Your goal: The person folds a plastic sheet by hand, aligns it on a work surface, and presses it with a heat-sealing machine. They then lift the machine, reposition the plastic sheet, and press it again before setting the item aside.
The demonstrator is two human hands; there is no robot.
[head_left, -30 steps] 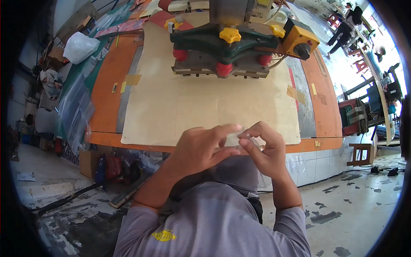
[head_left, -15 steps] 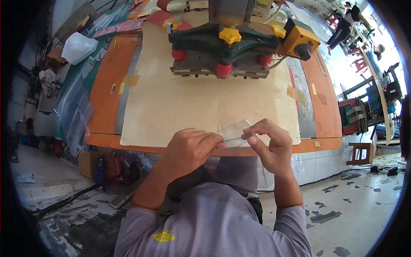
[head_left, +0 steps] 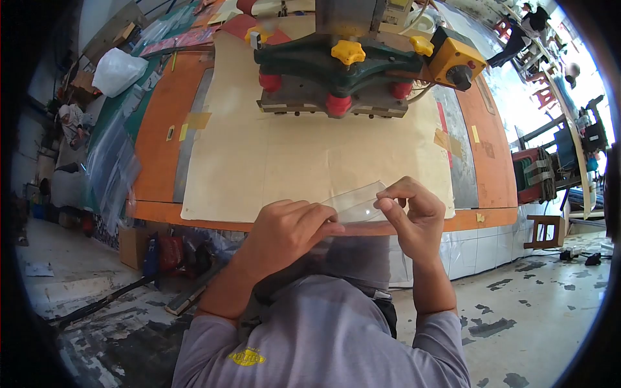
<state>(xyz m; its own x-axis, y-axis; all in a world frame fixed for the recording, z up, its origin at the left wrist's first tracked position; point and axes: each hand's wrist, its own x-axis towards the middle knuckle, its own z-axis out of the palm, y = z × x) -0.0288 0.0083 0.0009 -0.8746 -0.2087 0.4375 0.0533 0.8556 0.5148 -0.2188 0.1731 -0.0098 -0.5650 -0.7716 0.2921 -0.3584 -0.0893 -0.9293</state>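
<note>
Between my two hands a clear plastic sheet point(head_left: 358, 205) is stretched just over the front edge of the work table. My left hand point(head_left: 288, 231) pinches its left end between thumb and fingers. At the other end, my right hand point(head_left: 417, 216) grips the upper right corner with thumb and forefinger. Under the sheet lies a large cream-coloured board point(head_left: 304, 161), taped down at its sides. Part of the sheet's left end is hidden behind my left fingers.
Beyond my hands stands a press head point(head_left: 336, 64) with yellow knobs and red feet. A yellow control box point(head_left: 455, 59) hangs at its right. Clear plastic sheets point(head_left: 113, 165) lie at the left. Two people are in the background, one at left point(head_left: 71, 123), one at upper right point(head_left: 514, 42).
My right fingers have shifted slightly right and closed on the sheet's corner. The sheet now looks flatter and more drawn out. My left hand has barely moved.
</note>
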